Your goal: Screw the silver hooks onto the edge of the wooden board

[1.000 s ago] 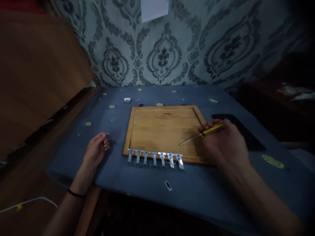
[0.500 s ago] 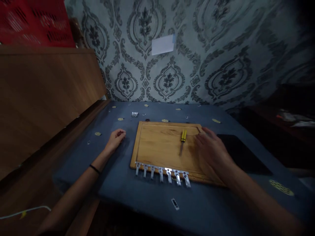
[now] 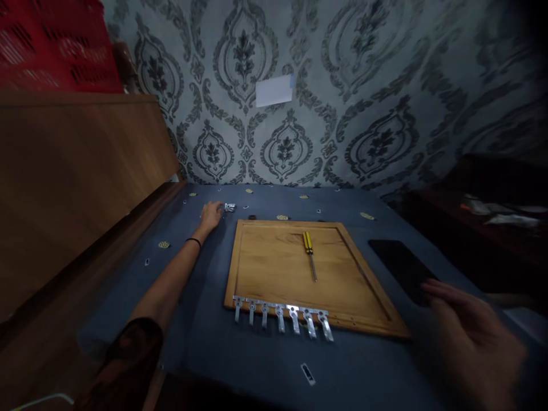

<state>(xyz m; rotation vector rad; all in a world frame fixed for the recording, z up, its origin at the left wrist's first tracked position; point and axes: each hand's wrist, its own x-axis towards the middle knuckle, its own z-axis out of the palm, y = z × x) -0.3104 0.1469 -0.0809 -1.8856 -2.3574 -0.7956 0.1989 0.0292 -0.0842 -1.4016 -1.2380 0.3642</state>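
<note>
My left hand (image 3: 211, 215) reaches to the far left of the table, fingers stretched out beside a small cluster of shiny metal hinges (image 3: 230, 208). Whether the fingertips touch them I cannot tell. My right hand (image 3: 475, 331), somewhat blurred, is at the right with its fingers extended by the near edge of a dark flat rectangular object (image 3: 402, 268). Between my hands lies a wooden panel (image 3: 274, 262) with a raised border. On it rests a screwdriver (image 3: 309, 248) with a yellow and black handle. Several metal hinges (image 3: 280, 319) line the panel's near edge.
Dark blue patterned cloth (image 3: 257, 365) covers the table. At the left stands a wooden cabinet (image 3: 77, 194) with a red plastic crate (image 3: 60, 51) on top. Patterned wallpaper backs the table, with a white paper (image 3: 274, 91) on it. Dark furniture (image 3: 483, 228) is at the right.
My left hand has moved forward to the small hinge cluster. My right hand has left the panel's right side and moved right and nearer. The screwdriver lies at a different angle.
</note>
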